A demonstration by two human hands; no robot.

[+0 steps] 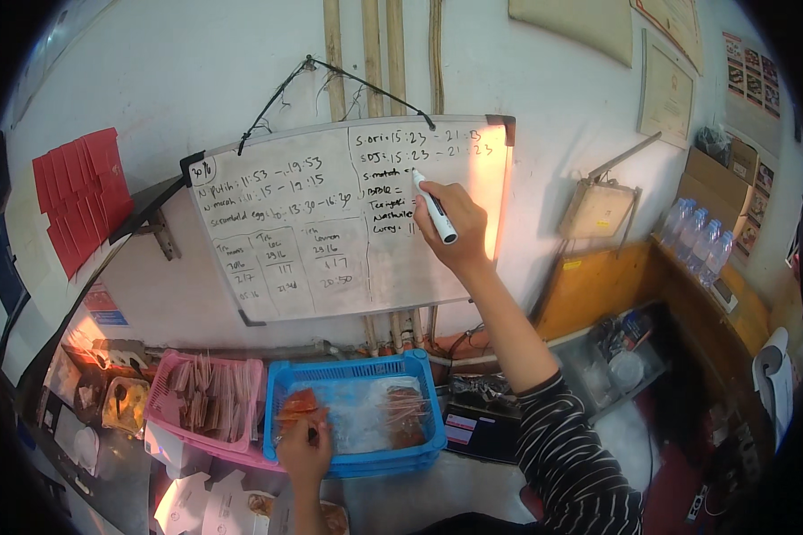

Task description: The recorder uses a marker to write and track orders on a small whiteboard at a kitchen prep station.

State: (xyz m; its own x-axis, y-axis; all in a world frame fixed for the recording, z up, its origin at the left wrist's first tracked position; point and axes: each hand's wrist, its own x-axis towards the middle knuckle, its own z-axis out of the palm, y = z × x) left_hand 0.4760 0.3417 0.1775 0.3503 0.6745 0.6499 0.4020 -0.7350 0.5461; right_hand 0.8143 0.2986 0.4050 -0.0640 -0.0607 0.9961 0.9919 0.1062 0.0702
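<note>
My right hand [456, 224] grips a white whiteboard marker [435, 207], its tip at the handwritten lines on a framed whiteboard [421, 267]. The board hangs on the wall by a black cord and bears handwriting in several rows and columns. Below it, my left hand [306, 447] is over the left part of a blue plastic basket [353, 465]. Its fingers are closed around a small dark thing, perhaps the marker's cap, beside orange-red packets [300, 402]. More thin packets [405, 414] lie at the basket's right side.
A pink basket [257, 408] of upright thin packets stands left of the blue one. Open food boxes [224, 505] lie near me. A dark tablet [478, 431] and a grey divided bin [599, 374] are on the right. Water bottles [699, 234] line a wooden ledge.
</note>
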